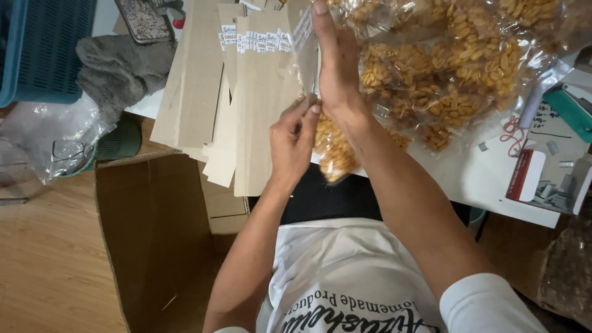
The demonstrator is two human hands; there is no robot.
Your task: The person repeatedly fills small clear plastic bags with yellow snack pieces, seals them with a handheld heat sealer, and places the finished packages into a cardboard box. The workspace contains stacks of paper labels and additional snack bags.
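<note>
hands busy with a small bag of snacks at the white table

the person holds a small clear bag of golden snacks (333, 148) over the near edge of the white table (468, 179). the left hand (293, 142) pinches the top of the bag, with its fingers closed on the plastic. the right hand (336, 65) is up beside it, fingers straight and flat, pressed along a thin strip of plastic and card. how tight that hand grips is hard to tell.

on the table, past the small bag, lies a big pile of filled bags (456, 68) with the same golden snacks. so it looks like many bags are filled already. to the left of the small bag, flat brown card pieces (246, 92) with little white stickers lie fanned out over the table edge. they look unused, so more work seems left. how much is left cannot be told.

to the right on the table sit a red and white box of staples (530, 176) and some loose red rubber bands (512, 132). a green tool (573, 108) is cut off at the picture's edge. below the table on the left stands an open brown box (154, 234); its inside looks bare, but the bottom is cut off. at the far left of the table lie a grey cloth (117, 68) and a blue basket (43, 49). the top of the small bag is hidden by the fingers.
</note>
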